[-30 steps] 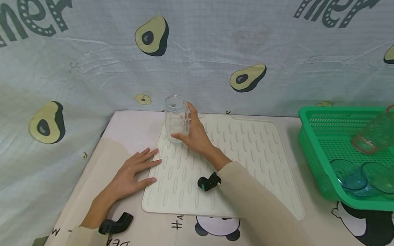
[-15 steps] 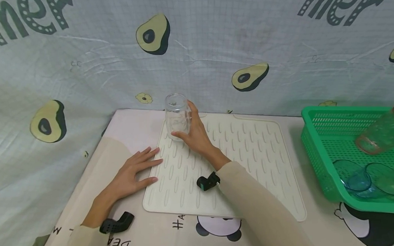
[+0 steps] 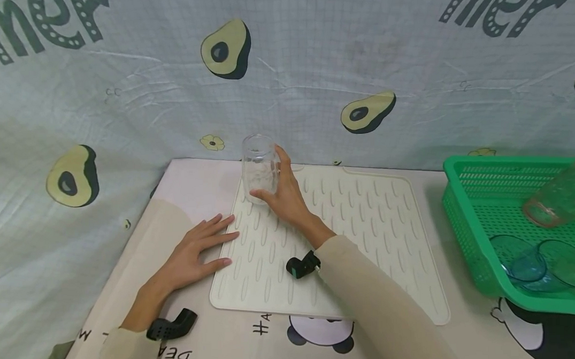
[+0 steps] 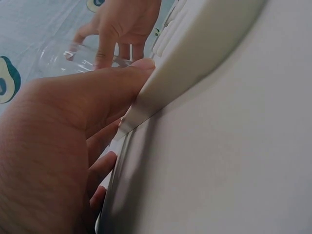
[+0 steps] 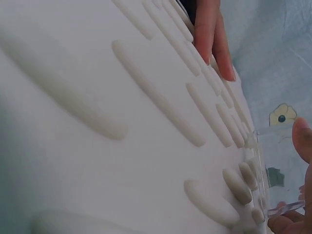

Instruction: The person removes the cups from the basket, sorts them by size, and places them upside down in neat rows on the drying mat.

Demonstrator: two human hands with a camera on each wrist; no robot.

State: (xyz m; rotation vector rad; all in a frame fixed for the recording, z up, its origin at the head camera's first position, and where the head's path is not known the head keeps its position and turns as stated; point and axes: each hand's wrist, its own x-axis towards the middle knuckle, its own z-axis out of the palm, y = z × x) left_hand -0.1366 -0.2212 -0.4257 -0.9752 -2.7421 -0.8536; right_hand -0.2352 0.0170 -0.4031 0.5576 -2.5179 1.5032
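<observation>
A clear glass (image 3: 258, 167) stands upright at the far left corner of a cream ridged mat (image 3: 366, 219). My right hand (image 3: 288, 198) grips it from the right, thumb at the front and fingers behind. In the right wrist view the glass (image 5: 280, 165) appears at the right edge, partly behind the thumb. My left hand (image 3: 189, 256) lies with spread, straight fingers on the mat's left edge. The left wrist view shows its thumb resting on the mat's rim (image 4: 195, 58), with the left hand (image 4: 63, 126) beside it.
A green basket (image 3: 473, 235) stands to the right, holding a pinkish glass (image 3: 558, 197) lying tilted, a blue glass (image 3: 519, 260) and greenish glasses (image 3: 568, 266). Behind the table hangs a cloth (image 3: 292, 67) printed with avocados.
The head view has shifted slightly, so the basket sits a little further right in it. Both hands and the glass keep their places on the mat.
</observation>
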